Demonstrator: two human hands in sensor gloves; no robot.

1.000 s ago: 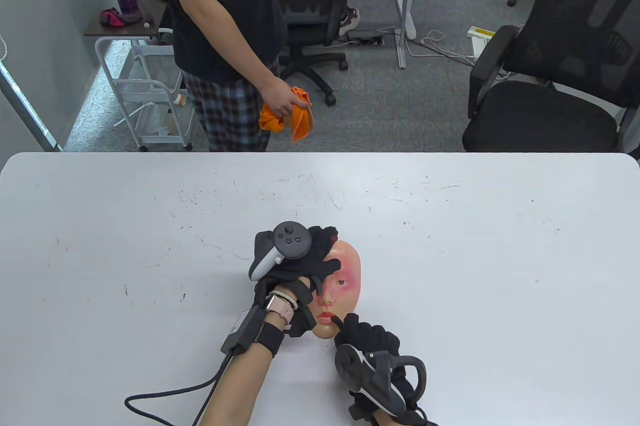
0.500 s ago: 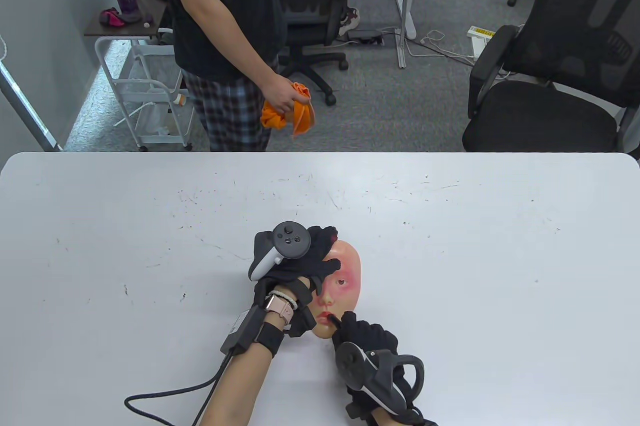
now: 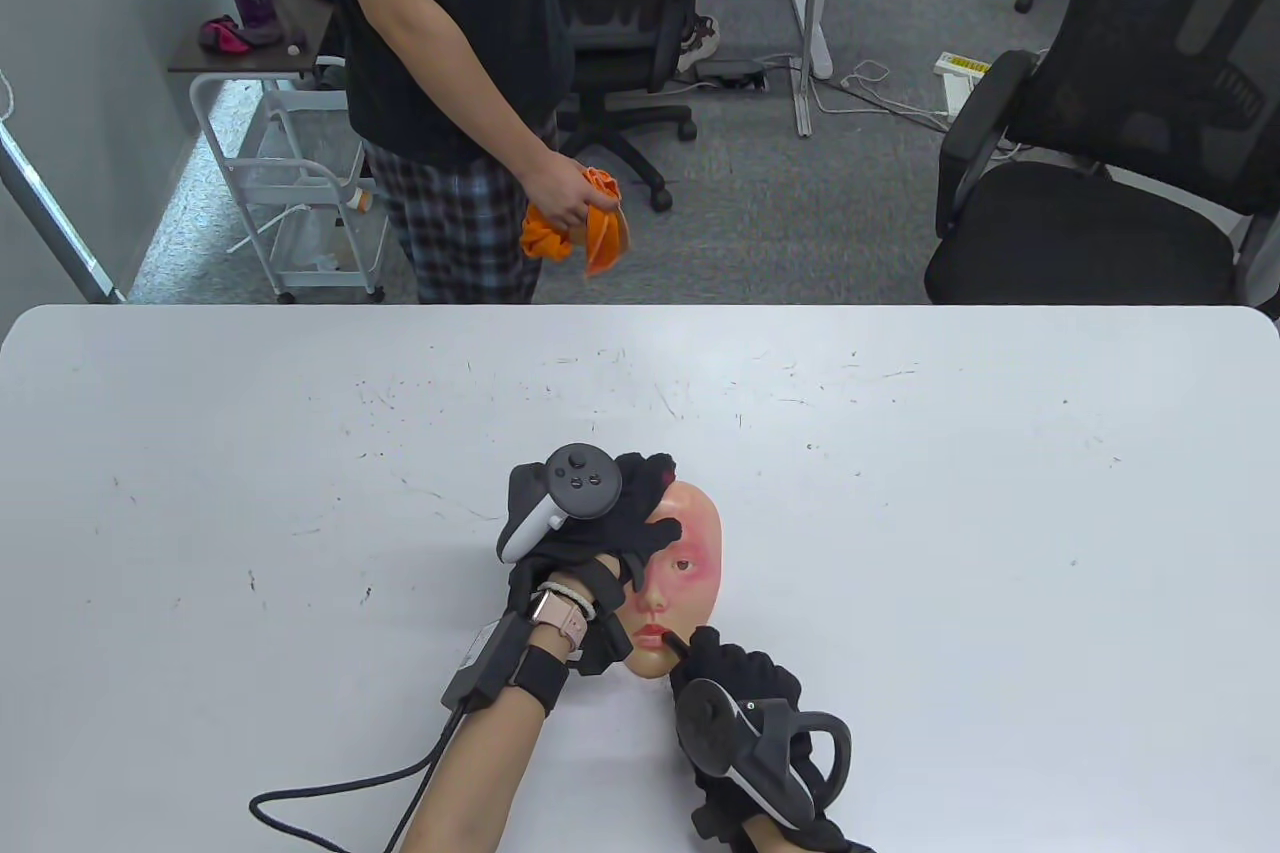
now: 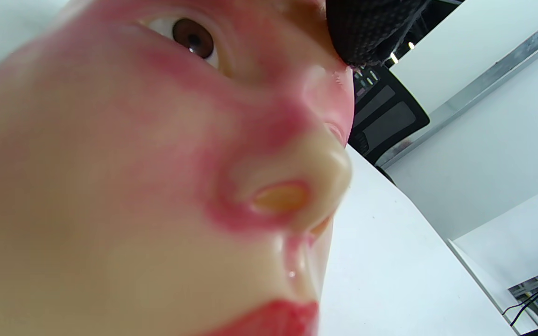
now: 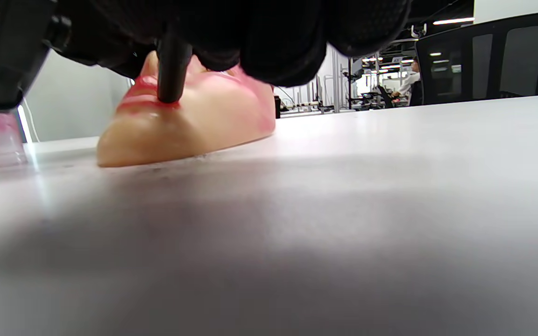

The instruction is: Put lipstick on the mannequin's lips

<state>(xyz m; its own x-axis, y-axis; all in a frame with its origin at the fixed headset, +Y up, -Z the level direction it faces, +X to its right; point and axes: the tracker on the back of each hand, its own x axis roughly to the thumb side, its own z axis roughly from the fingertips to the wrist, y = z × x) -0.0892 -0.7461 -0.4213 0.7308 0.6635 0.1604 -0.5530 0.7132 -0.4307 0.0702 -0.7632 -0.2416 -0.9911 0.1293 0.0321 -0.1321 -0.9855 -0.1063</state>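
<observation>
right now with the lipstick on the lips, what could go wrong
1. The dark lipstick tube touches the red lips of the flesh-toned mannequin face; a slip could smear colour onto the chin.
2. The left hand covers only one half, so the face might slide on the smooth white table.

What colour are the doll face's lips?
Red, on the mannequin lips; the left wrist view shows them best.

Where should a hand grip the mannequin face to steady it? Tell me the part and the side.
Grip the forehead and upper side of the mannequin face, coming from the left, as the left hand does. The face lies flat on the table, chin toward the person, so that grip leaves the lips free for the lipstick in the right hand.
</observation>
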